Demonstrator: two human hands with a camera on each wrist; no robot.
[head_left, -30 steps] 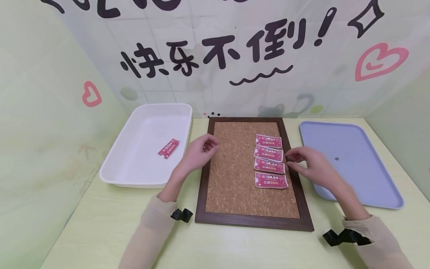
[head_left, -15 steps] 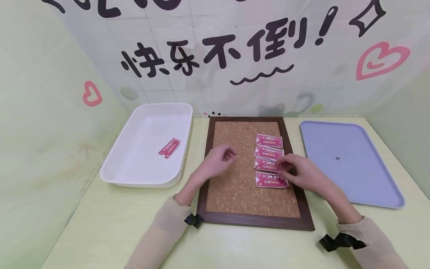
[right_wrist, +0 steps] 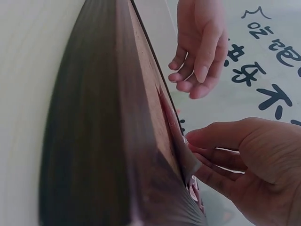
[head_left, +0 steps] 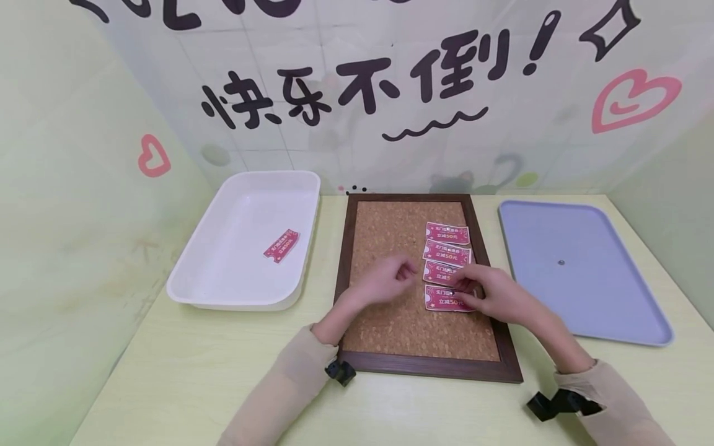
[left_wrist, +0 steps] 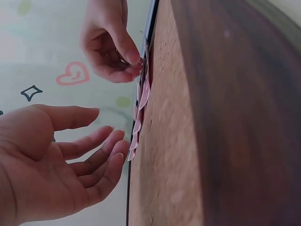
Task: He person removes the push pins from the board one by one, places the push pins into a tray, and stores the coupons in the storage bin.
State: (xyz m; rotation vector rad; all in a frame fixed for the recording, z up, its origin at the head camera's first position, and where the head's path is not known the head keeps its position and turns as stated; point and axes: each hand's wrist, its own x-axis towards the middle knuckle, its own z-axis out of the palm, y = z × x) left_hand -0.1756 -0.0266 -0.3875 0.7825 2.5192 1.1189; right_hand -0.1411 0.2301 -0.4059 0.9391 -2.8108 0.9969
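Four-sided and wood-framed, a cork board [head_left: 385, 331] lies on the table, with several pink paper coupons in a column along its right side. My right hand [head_left: 496, 294] reaches over the lowest coupon [head_left: 437, 300]; thumb and forefinger appear to pinch a small pushpin [head_left: 452, 293] at its top edge. Part of that coupon is hidden by the hand. In the right wrist view, a coupon corner [right_wrist: 189, 165] curls up beside the fingertips. My left hand [head_left: 386, 279] hovers left of the coupons, fingers loosely bent and holding nothing, as the left wrist view shows.
A white bin [head_left: 229, 260] at the left contains one loose coupon [head_left: 281, 246]. At the right, a blue-grey tray [head_left: 591, 297] holds a small pin [head_left: 561, 262]. A printed wall sheet [head_left: 357, 155] stands behind the board.
My right hand has moved left from the board's right edge onto the lower coupons. My left hand has moved right and down across the cork toward the coupons.
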